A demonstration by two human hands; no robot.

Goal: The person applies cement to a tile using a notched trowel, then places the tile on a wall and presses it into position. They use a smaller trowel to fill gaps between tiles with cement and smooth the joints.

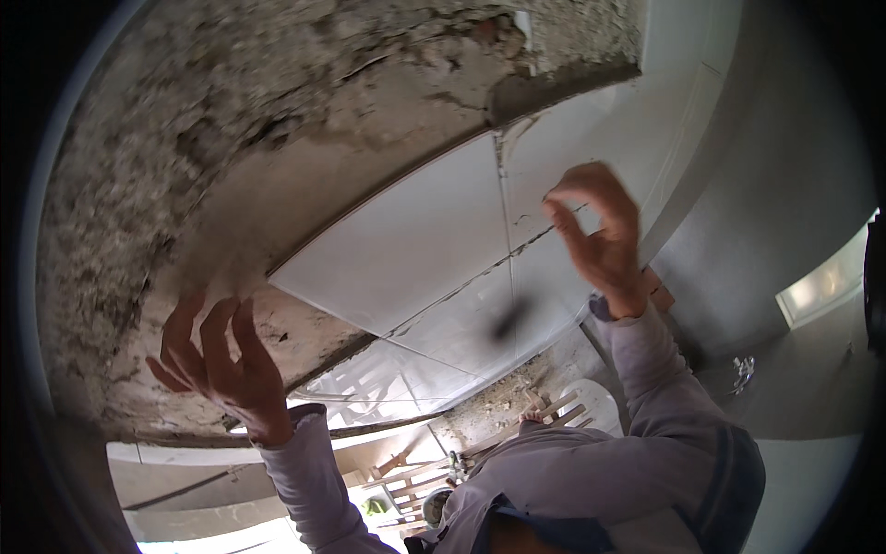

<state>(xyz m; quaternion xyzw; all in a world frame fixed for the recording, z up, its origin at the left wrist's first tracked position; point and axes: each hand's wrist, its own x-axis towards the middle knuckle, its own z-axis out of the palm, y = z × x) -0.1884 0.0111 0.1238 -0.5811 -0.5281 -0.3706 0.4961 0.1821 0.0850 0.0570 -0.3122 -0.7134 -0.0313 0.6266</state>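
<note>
Fingers (217, 337), left hand (229, 383): spread apart, loosely curled, nothing seen in their hold; tips blurred against bare mortar (314, 180), contact uncertain.
Right hand (609, 245): thumb and forefinger bent into a ring, tips meeting or nearly so; whether anything small lies between cannot be told. Set in front of the tiling.
White tiles (397, 245), at least four, some cut by dark joints: between and beyond the two hands, bordering the rough mortar.
Dark blur (510, 319), one: before the lower tiles, nature unclear.
Sleeves (309, 471), two, pale greyish, one per forearm.
Reddish-brown block (658, 288): just beyond the right wrist, partly hidden by it.
Metal fitting (743, 374), one: on the grey wall (766, 208), at right.
Wooden slats (406, 489), several: below, partly covered by the body.
Green item (374, 507), one: near the slats.
</note>
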